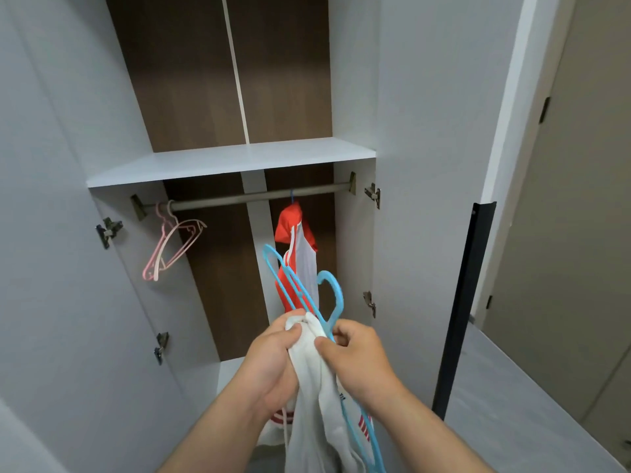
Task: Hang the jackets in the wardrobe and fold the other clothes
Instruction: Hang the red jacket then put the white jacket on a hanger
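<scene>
I stand at an open wardrobe with a metal rail under a white shelf. A red and white jacket hangs from the rail's right part on a blue hanger. Low in the middle, my left hand grips the bunched top of a white garment that has red stripes lower down. My right hand pinches the same fabric together with a blue hanger, whose hook sticks up in front of the hung jacket. The garment's lower part drops out of view.
Two empty pink hangers hang at the rail's left end. Both white wardrobe doors stand open, left and right. A black strip runs down the right door's edge. A beige door is at far right.
</scene>
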The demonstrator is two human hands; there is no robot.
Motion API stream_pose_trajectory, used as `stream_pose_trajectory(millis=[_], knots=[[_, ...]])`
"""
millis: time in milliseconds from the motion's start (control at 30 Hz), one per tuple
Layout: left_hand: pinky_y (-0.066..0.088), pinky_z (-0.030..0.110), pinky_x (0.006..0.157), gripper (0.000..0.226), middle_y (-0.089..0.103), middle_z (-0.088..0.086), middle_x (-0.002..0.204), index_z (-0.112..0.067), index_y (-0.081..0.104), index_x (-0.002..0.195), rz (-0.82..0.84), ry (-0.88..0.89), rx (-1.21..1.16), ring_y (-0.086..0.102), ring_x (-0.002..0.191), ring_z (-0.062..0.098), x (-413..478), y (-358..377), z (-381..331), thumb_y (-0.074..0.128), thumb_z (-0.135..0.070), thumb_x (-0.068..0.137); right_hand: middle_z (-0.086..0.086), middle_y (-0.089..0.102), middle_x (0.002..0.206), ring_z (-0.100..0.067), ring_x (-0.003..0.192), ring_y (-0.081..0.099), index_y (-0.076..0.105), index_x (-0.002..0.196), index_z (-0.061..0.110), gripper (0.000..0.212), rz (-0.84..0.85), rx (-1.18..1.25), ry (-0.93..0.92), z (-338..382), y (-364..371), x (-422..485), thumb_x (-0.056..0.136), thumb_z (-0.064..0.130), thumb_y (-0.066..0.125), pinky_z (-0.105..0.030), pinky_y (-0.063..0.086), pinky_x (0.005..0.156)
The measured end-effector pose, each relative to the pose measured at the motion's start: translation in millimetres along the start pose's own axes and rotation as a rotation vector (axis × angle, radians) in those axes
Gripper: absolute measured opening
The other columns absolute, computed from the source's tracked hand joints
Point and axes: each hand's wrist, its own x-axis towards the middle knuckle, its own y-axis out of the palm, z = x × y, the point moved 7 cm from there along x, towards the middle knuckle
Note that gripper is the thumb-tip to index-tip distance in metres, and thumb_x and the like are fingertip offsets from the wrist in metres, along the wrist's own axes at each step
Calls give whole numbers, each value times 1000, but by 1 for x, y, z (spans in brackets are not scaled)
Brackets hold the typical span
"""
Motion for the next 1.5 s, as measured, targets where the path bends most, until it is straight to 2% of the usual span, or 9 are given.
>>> stream_pose_trajectory(millis=[233,400,533,600,767,1000,1233,1433,1500], knots=[[52,52,92,30,68,30,107,7,59,121,-178,-198,190,68,99,41,41,-37,-4,53,-2,93,2,51,60,-14,60,44,55,65,16,23,-127,19,86,-4,-40,28,84,14,67,-27,38,58],[49,57,96,35,67,27,111,4,54,128,-358,-241,293,65,102,41,71,-102,-38,57,-7,95,-4,61,72,-18,69,54,67,79,11,7,184,-79,128,3,-57,40,83,17,69,-31,43,66],[54,53,61,31,64,23,102,-6,52,132,-442,-143,75,65,82,38,78,-113,-66,47,-9,101,4,57,64,-8,60,50,60,68,16,20,461,-238,116,18,-54,35,86,20,68,-22,41,61],[54,57,62,38,62,25,113,-8,48,138,-450,-108,12,65,88,41,80,-117,-79,50,-12,100,6,58,67,-8,64,51,61,67,21,20,547,-370,101,23,-54,34,86,25,67,-24,41,65],[51,56,94,33,65,19,116,-13,55,125,-324,27,33,65,103,38,75,-98,-115,64,-19,94,2,50,71,-14,67,43,55,72,19,23,535,-605,73,34,-54,43,82,36,66,-34,36,68],[55,51,87,26,69,23,108,-6,62,118,-174,74,372,67,99,38,75,-94,-147,62,-13,93,8,54,68,-10,65,47,56,65,23,25,537,-643,42,43,-39,49,88,28,65,-28,39,67],[58,45,82,33,69,23,113,-5,61,122,48,62,261,68,100,33,76,-91,-154,61,-14,90,9,53,67,-9,63,46,57,62,24,25,504,-585,45,47,-19,55,86,23,64,-27,39,67],[49,31,82,24,64,-10,88,-36,62,89,-16,622,1389,59,87,11,71,-36,-145,42,-37,102,6,57,72,-9,68,50,64,75,12,15,490,-543,4,62,11,70,85,24,65,-29,42,70],[47,25,81,25,61,-11,90,-36,59,92,4,692,1499,56,88,8,72,-34,-141,37,-41,102,10,58,71,-6,65,50,65,75,16,16,510,-554,16,64,19,71,91,19,64,-26,42,69]])
